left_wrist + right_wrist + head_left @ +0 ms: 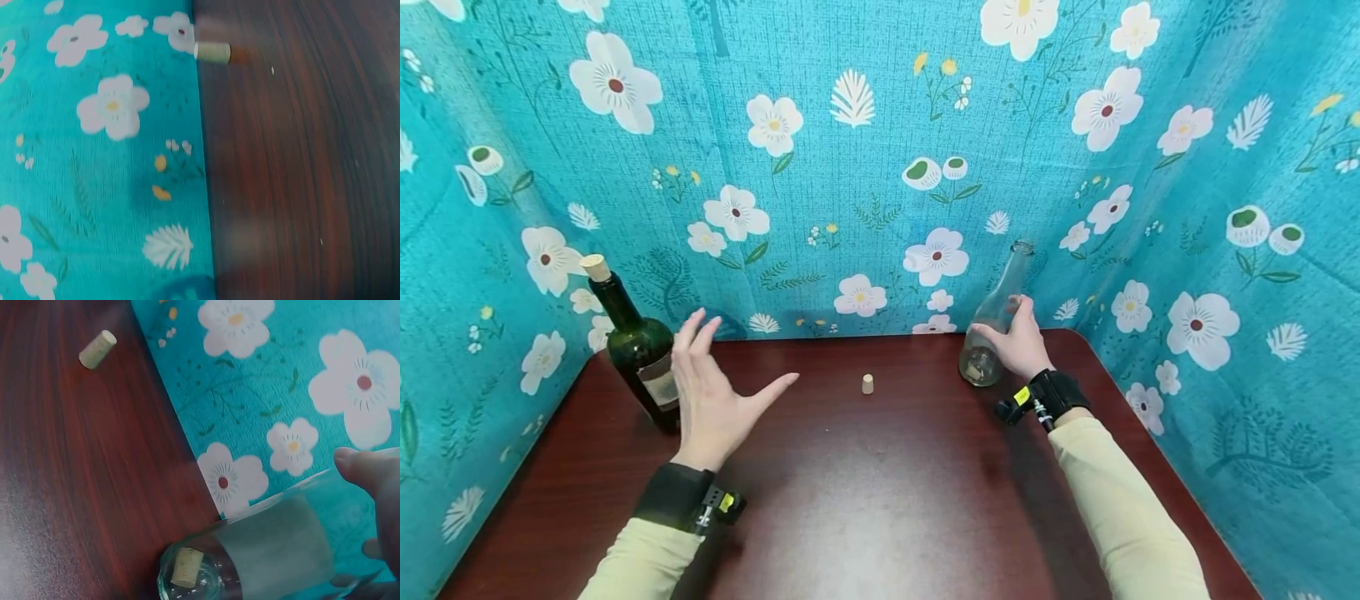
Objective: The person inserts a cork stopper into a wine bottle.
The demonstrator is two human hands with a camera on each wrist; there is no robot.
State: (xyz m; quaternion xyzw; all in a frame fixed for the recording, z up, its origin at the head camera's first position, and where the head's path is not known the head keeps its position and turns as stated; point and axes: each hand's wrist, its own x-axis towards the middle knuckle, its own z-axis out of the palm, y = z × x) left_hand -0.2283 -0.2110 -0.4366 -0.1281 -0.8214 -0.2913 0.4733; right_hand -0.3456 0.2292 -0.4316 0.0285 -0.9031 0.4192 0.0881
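The left hand (711,392) is nearest. It is up in the air with its fingers spread out and straight, and it holds nothing. It sits just beside the dark green bottle (638,350), maybe touching it, but I cannot tell. This bottle stands up tall on the tabletop (880,500) and has a cork plug (597,267) stuck in its top.

A bit further off, a small loose cork (868,383) stands alone in the middle, well apart from both hands.

The right hand (1018,342) is wrapped around the low part of the clear bottle (992,321). This bottle leans a little. The right wrist view shows another cork (187,567) lying inside it, down at the bottom.

What could go wrong? The clear bottle is smooth glass and it tilts, so I think it could slip or tip if the hold gets loose. The green bottle is tall and thin, so a bump from the open hand could knock it over. The loose cork is round and light, so a nudge could send it rolling away.

The tabletop is dark red-brown wood, shiny and flat. The bottles are hard, round glass. The corks look pale and a bit rough. Behind it all hangs a soft blue cloth (880,167) with white flowers.
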